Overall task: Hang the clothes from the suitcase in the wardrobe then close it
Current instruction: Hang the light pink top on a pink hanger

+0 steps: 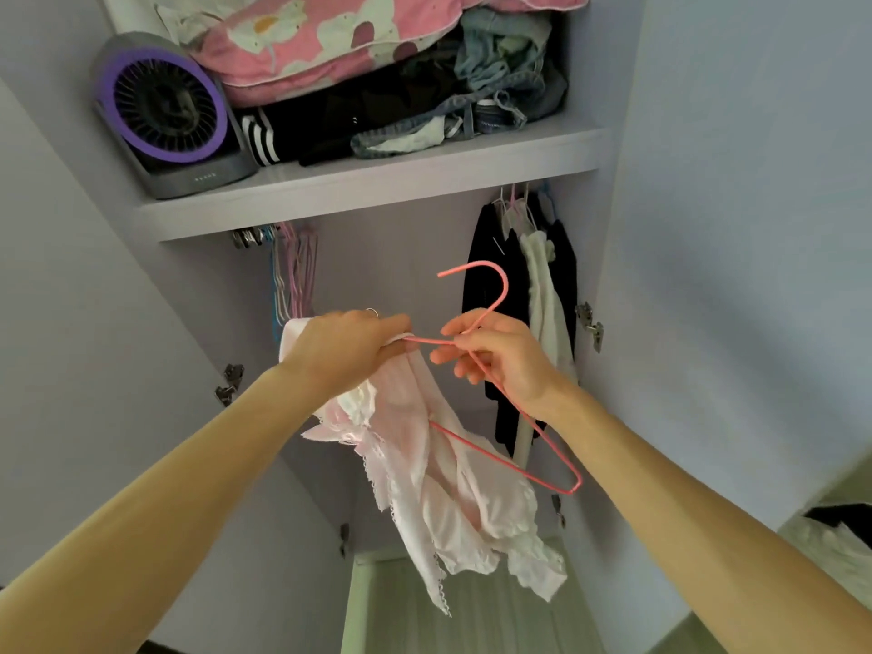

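I stand before the open wardrobe point(377, 186). My left hand point(344, 351) grips the top of a pale pink lacy garment point(443, 493) together with one arm of a pink wire hanger point(500, 285). The garment hangs down below my hands. My right hand point(500, 356) holds the hanger at its neck, the hook pointing up and left. The hanger's lower corner point(573, 486) sticks out to the right, tilted. Under the shelf, black and white clothes point(524, 285) hang at the right of the rail.
Several bare hangers point(295, 271) hang at the rail's left end. On the shelf stand a grey and purple fan point(165, 110), a pink floral pillow point(330, 35) and piled clothes point(424, 110). Both doors point(731, 228) stand open at the sides. A furry white item point(830, 545) lies lower right.
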`<move>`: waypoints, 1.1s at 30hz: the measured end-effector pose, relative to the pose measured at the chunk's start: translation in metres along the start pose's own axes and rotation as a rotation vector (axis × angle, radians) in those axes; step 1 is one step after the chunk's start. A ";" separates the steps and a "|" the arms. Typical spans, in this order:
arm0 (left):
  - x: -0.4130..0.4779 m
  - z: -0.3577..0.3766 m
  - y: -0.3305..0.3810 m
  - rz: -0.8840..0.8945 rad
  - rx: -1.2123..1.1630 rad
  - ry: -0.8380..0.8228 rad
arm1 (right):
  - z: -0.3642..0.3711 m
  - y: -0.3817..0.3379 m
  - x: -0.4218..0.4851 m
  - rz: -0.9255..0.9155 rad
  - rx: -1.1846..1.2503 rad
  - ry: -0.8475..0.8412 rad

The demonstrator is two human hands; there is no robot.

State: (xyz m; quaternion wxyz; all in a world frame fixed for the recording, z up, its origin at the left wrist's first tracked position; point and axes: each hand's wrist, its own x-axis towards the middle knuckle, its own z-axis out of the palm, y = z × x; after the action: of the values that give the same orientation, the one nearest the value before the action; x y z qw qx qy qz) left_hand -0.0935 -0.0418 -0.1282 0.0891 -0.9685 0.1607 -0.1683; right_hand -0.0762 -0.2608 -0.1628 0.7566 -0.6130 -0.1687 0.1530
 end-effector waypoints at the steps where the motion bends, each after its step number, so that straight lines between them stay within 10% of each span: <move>1: 0.002 -0.001 -0.005 0.046 -0.001 0.099 | -0.010 -0.001 0.000 0.087 0.068 -0.017; 9: 0.020 -0.031 -0.034 0.258 -0.021 0.386 | -0.047 0.033 0.010 0.434 -0.481 -0.218; 18: 0.012 -0.042 -0.037 0.253 0.051 0.359 | 0.027 0.044 0.032 0.139 -0.875 -0.232; 27: -0.013 -0.047 -0.063 0.150 0.238 0.154 | 0.020 0.069 0.049 0.046 -0.938 0.032; 33: -0.022 -0.039 -0.072 -0.059 0.272 0.143 | -0.016 0.048 0.049 -0.324 -1.227 0.232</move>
State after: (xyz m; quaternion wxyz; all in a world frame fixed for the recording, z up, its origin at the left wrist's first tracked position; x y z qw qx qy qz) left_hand -0.1064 0.0283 -0.0823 0.2027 -0.9374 0.1137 -0.2595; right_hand -0.0268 -0.2438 -0.2093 0.2955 -0.9134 -0.2331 -0.1550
